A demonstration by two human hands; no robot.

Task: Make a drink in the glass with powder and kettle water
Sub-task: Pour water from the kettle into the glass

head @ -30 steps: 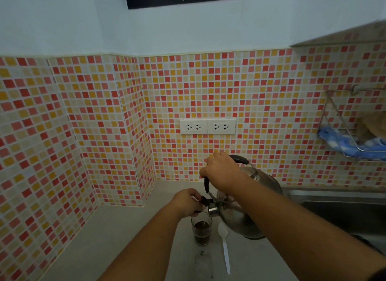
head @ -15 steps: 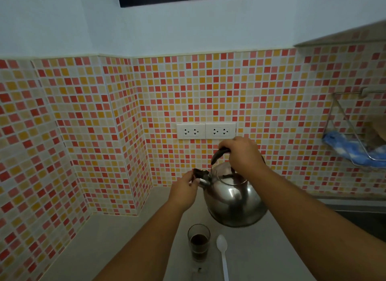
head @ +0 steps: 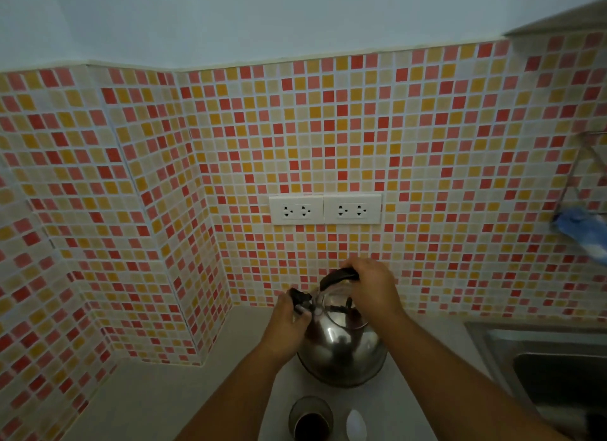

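Holding kettle (head: pixel 341 352) upright over counter (head: pixel 184 398), right hand (head: pixel 371 286) clenching handle, left hand (head: pixel 287 325) pinching spout cap; glass (head: pixel 310 419) resting near front edge, showing dark drink, spoon (head: pixel 356 424) lying beside; pouring seemingly done, stirring likely remaining.

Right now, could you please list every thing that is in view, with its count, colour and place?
kettle: one, silver with black handle, on counter, centre
glass: one, clear with dark drink, in front of kettle, at bottom edge
spoon: one, white, right of glass
sockets: two, white, on tiled wall above kettle
counter: one, grey, below the tiles
sink: one, steel, right
rack: one, wire, on right wall
cloth: one, blue, in rack
left hand: at kettle spout
right hand: on kettle handle
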